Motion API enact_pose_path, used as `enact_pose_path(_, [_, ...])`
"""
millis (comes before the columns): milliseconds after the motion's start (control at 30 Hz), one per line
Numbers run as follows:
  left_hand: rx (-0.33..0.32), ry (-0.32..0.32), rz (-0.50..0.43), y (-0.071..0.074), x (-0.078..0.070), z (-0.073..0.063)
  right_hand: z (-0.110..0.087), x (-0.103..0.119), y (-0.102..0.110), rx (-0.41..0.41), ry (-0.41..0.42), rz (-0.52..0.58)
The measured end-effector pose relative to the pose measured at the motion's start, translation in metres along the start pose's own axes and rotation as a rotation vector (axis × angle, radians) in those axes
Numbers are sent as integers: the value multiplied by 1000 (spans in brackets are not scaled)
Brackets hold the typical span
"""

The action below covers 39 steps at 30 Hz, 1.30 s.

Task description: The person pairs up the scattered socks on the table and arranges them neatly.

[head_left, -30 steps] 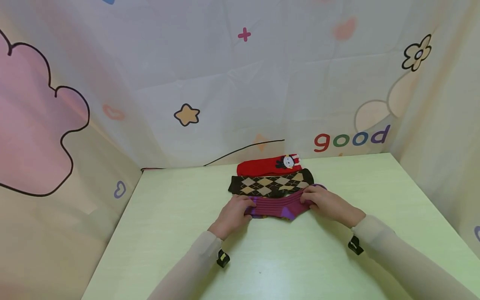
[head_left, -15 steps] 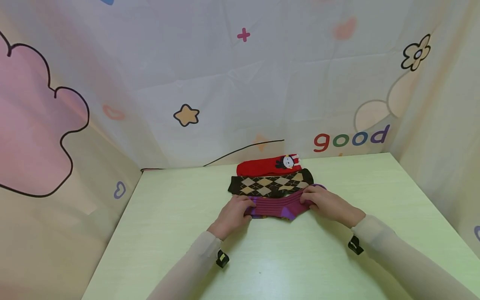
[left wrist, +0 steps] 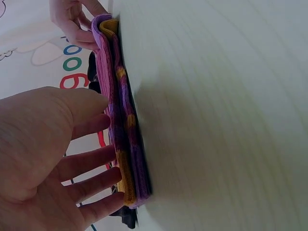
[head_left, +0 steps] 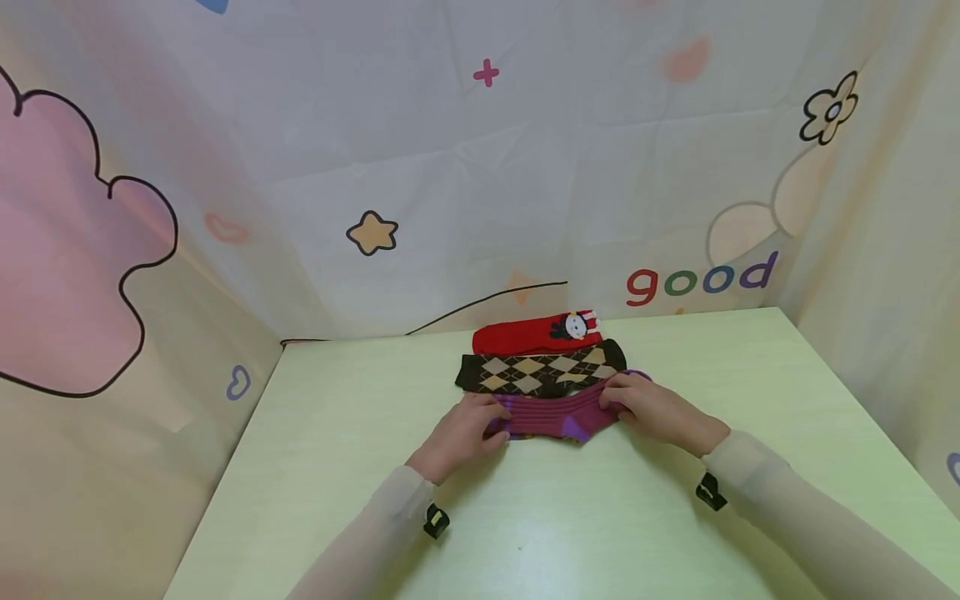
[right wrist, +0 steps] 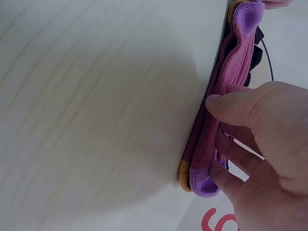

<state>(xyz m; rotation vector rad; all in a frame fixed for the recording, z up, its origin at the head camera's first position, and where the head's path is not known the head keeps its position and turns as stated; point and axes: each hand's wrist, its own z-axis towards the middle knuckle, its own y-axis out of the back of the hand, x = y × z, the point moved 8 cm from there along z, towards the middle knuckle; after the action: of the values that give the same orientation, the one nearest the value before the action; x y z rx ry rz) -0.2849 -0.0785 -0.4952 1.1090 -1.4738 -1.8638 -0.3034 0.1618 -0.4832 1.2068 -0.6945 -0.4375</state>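
A pair of plum-and-purple ribbed socks (head_left: 543, 415) lies flat on the table, one on the other, with mustard patches along the edges in both wrist views. At its left end is my left hand (head_left: 461, 433); in the left wrist view its fingers (left wrist: 91, 185) are spread and fairly straight, tips at the sock, thumb apart. My right hand (head_left: 652, 408) pinches the toe part, the thumb on the near edge and fingers over the top. Directly behind lies a black-and-tan argyle sock (head_left: 532, 372), then a red sock (head_left: 513, 336) with a cartoon animal face.
The pale green table (head_left: 360, 400) meets a printed cloth backdrop (head_left: 450, 183) just behind the red sock. Cloth also hangs at the left and right sides. Dark wrist straps with small mounts (head_left: 711, 492) sit below the sleeves.
My left hand has shifted slightly left and its thumb has come away from the sock's end. The right hand and the socks stay where they were.
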Motion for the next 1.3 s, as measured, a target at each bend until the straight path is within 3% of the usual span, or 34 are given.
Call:
enact_pose_path(167, [-36, -23, -2, 5, 0, -3, 0, -1, -1, 3, 0, -3])
enact_pose_path(433, [-147, -83, 37, 10, 6, -8, -1, -1, -3, 13, 20, -4])
enact_pose_path(633, [-178, -23, 124, 18, 16, -11, -2, 0, -3, 23, 14, -6])
enact_pose_path(867, [-235, -2, 192, 32, 27, -14, -1, 1, -2, 20, 13, -3])
enact_pose_path(1300, [-307, 104, 308, 54, 71, -17, 0, -1, -2, 29, -8, -10])
